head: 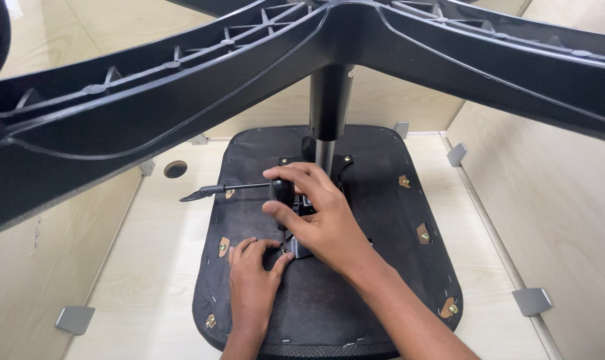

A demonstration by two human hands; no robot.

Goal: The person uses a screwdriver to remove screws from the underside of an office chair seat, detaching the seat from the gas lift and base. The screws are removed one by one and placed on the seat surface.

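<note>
Right hand [319, 217]: my grip is closed around the black screwdriver handle [282, 191], over the metal mechanism plate [301, 245].
Left hand [252, 277]: my fingers lie flat and spread on the seat underside [376, 220], thumb touching the plate; it holds nothing.
Seat: upside down on the pale wooden bench [149, 267], black fabric facing up.
Lever [216, 191]: points left from the mechanism.
Chair base [182, 80]: star legs overhead on the gas column [329, 107].

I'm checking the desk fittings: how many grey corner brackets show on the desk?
5: near left, near right, right wall, back, back left. Others may be hidden.
</note>
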